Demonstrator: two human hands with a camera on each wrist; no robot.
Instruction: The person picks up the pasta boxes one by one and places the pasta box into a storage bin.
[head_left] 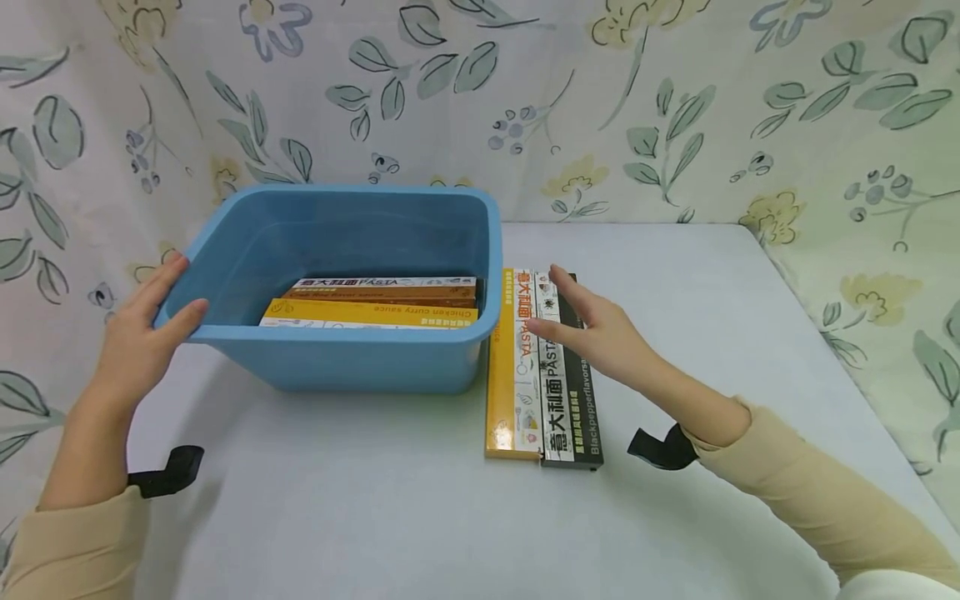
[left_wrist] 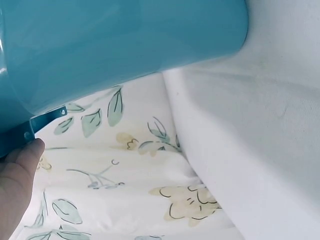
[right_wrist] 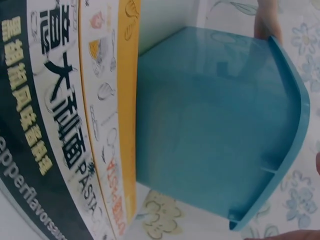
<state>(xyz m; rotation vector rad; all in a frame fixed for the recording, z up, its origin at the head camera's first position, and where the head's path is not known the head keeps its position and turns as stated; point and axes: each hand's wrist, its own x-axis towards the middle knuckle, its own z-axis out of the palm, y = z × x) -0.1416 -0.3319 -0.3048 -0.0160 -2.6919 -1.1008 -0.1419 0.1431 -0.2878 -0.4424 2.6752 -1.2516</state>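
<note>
Work looks partly done: a brown box (head_left: 390, 293) and a yellow box (head_left: 367, 313) sit inside the blue bin (head_left: 375, 362); a second yellow carton (head_left: 514, 375) and a black carton (head_left: 568, 392), apparently left to load, lie outside at its four o'clock. Left hand (head_left: 146, 321) grips the rim at nine o'clock. Right hand (head_left: 592, 325), fingers spread and grasping nothing, is over the cartons' far half, their bulk toward six o'clock from the fingertips; contact unclear.

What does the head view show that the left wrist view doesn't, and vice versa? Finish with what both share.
Only the head view: the right hand, the yellow box and black box beside the blue bin, and the boxes inside it.
Only the left wrist view: a small blue tab with a hole, near the left hand.
Both: the blue bin, the left hand, the white tabletop and the floral cloth.
</note>
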